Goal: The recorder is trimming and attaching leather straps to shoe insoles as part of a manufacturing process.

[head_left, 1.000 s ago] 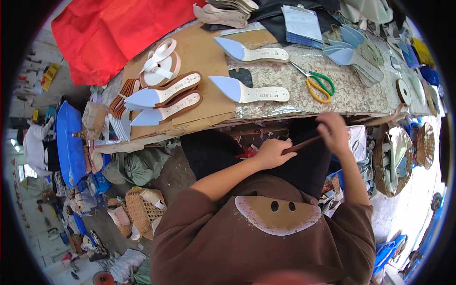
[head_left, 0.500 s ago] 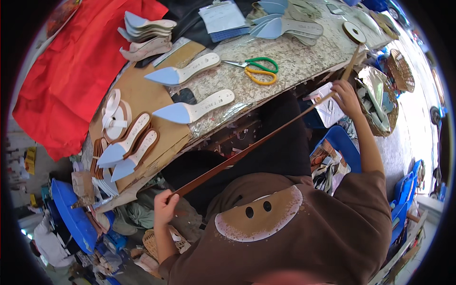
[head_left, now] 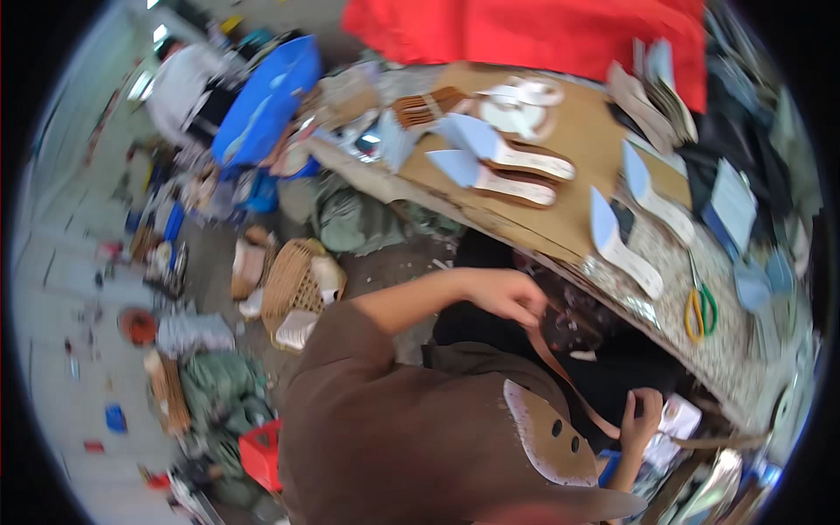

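A long narrow brown strip (head_left: pixel 564 374) hangs in a slack curve between my hands, over my dark-clothed lap. My left hand (head_left: pixel 506 296) is closed around one end of it, just off the table's front edge. Lower right, my right hand (head_left: pixel 643 417) pinches the strip farther along, its fingers slightly blurred. Beyond that hand a paler length of strip runs right, toward a roll at the table's far right end. On the table lie blue-tipped white insoles (head_left: pixel 628 252), and scissors (head_left: pixel 697 306) with one green and one yellow handle.
The worktable (head_left: pixel 604 278) slants down to the right before me. On it are brown-edged insoles (head_left: pixel 516 185), white tape rolls (head_left: pixel 516 114), a clipboard (head_left: pixel 733 206) and red fabric (head_left: pixel 525 31). A wicker basket (head_left: pixel 297 280) and blue tub (head_left: pixel 271 101) stand left; a red crate (head_left: pixel 261 455) lower left.
My view and body have turned left, so the table appears farther right. The strip, stretched taut between my hands before, now sags, and my hands are closer together.
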Demonstrator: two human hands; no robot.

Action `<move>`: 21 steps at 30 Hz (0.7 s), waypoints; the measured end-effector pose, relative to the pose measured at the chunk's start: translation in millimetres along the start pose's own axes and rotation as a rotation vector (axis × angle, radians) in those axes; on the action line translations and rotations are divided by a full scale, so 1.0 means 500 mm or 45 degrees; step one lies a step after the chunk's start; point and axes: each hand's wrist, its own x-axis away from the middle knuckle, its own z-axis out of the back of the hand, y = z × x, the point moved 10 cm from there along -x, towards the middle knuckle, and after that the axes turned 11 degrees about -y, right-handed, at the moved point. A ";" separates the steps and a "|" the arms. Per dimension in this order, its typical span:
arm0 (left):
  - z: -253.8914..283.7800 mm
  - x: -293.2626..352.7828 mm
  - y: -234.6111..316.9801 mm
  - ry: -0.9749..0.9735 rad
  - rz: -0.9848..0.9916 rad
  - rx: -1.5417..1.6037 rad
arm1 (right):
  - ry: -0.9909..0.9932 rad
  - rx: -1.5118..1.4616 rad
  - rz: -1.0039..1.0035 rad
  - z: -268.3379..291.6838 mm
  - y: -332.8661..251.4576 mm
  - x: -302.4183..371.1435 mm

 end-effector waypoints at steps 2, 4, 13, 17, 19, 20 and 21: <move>-0.030 -0.108 0.043 0.073 -0.056 0.022 | 0.194 -0.197 0.261 -0.001 -0.157 -0.097; -0.031 -0.161 0.122 0.207 0.005 -0.231 | 0.063 -0.608 0.314 -0.062 -0.242 -0.164; 0.033 0.029 0.025 0.240 0.238 -0.179 | -0.143 -0.088 0.068 0.066 -0.074 -0.141; 0.023 0.050 0.032 0.393 0.151 -0.088 | -0.207 -0.232 -0.083 0.100 -0.022 -0.106; -0.005 -0.018 0.085 0.433 -0.093 -0.280 | -0.321 -0.387 0.048 0.036 -0.092 -0.106; -0.028 -0.063 0.114 0.411 -0.223 -0.360 | -0.108 -0.456 0.289 0.017 -0.137 -0.104; -0.046 -0.086 0.152 0.540 -0.499 -0.496 | -0.312 -0.454 0.219 -0.017 -0.180 -0.122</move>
